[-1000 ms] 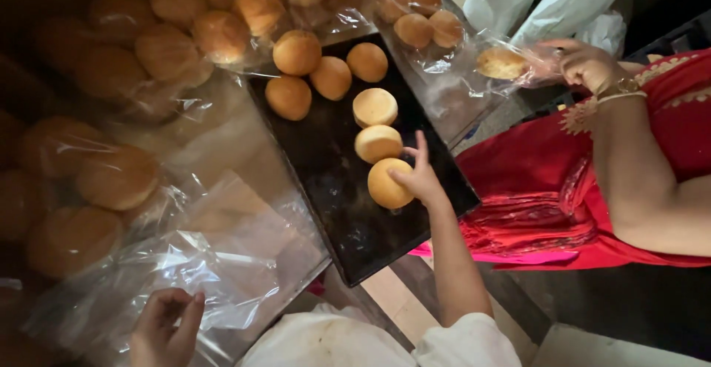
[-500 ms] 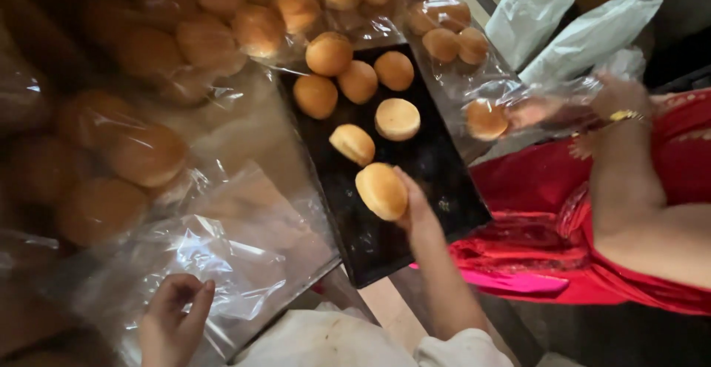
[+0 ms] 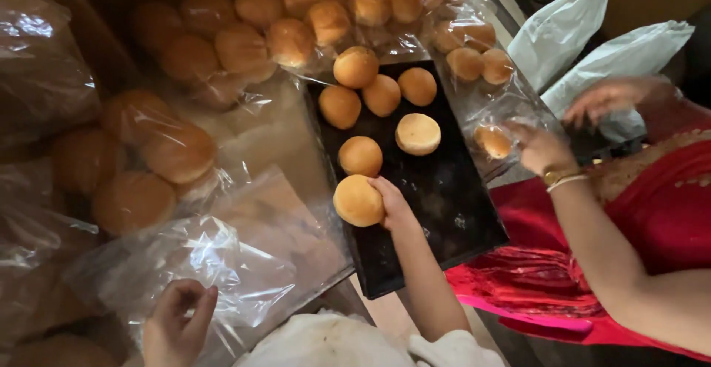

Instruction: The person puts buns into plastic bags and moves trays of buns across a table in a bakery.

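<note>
Matt black metal tray (image 3: pixel 452 211) (greasy sheen), glossy crinkled plastic bag (image 3: pixel 244 256)

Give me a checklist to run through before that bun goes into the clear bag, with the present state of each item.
1. Right hand grips the bun: ok.
2. Bun clear of the black tray surface: cannot tell.
3. Left hand on the clear bag: ok.
4. Bag mouth open: cannot tell.
5. Other person's hand away from the held bun: ok.
6. Buns left on the tray: ok, five.
</note>
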